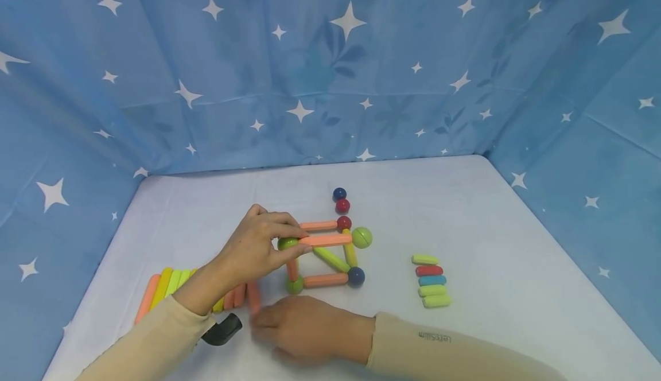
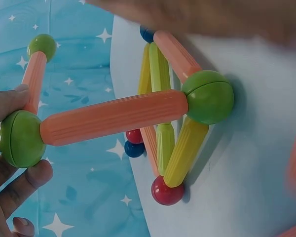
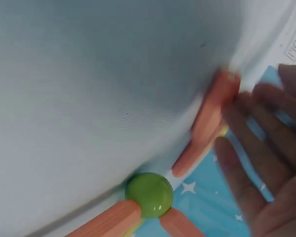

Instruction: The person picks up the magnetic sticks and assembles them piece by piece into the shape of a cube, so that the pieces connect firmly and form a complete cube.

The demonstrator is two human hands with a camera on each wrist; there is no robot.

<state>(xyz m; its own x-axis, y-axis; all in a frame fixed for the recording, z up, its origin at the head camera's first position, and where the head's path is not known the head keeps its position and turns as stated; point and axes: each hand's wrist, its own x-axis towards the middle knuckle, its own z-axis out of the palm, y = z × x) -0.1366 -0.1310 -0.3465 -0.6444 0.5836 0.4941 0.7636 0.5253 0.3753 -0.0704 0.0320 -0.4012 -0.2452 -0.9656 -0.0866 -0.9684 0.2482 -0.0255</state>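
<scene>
One pinch supports a raised corner

The left hand (image 1: 263, 240) has its fingers pinched around a glossy green plastic-looking ball (image 2: 20, 140), the raised corner of the frame. Down from this grip, an upright orange ribbed rod (image 2: 116, 118) goes to a lower green ball (image 2: 207, 97), resting on the white tabletop (image 1: 496, 312). To the right of the grip, an orange beam rod (image 1: 330, 240) reaches out above the frame's base. At its far end is an outer green ball (image 1: 363, 237), with no support visible under it.

This outer green ball seems to me the main danger: its weight could turn the beam downward, or pull it off the joint, if the pinch becomes loose. If the left hand leans sideways, the upright may also slip from its lower ball.

The right hand (image 1: 312, 326) is nearer to the body than this grip, at the end of a loose orange rod (image 1: 254, 298). Because of blur, I cannot tell whether its fingers are apart or closed on it. A careless sweep here could knock the base, or scatter the row of orange, yellow and lime rods (image 1: 162, 289) to its left.
</scene>
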